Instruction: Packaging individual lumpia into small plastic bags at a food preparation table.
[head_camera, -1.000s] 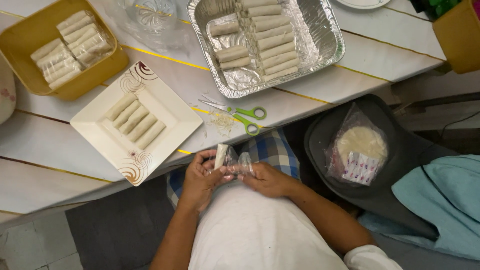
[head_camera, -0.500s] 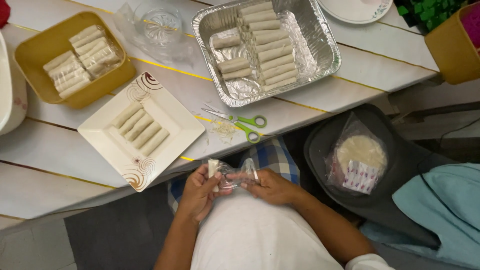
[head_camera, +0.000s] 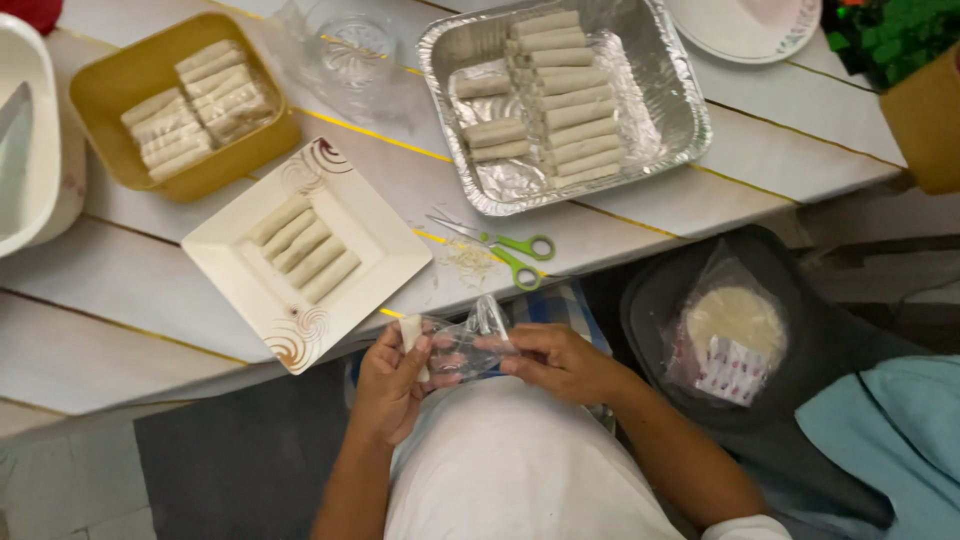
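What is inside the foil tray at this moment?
The foil tray holds pale rolled wraps: a long stack along its right side and a few more to the left, on crinkled foil. Whatever lies beneath the stack, and the rolls' filling, cannot be seen.

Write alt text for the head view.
Both hands, left hand and right hand, hold a clear plastic wrap and a pale roll above the lap. Ahead lie green scissors, a white square plate and foil tray of rolls.

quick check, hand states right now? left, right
Left hand: closed, pinching a pale roll and one end of a clear plastic bag.
Right hand: closed on the other end of the bag.
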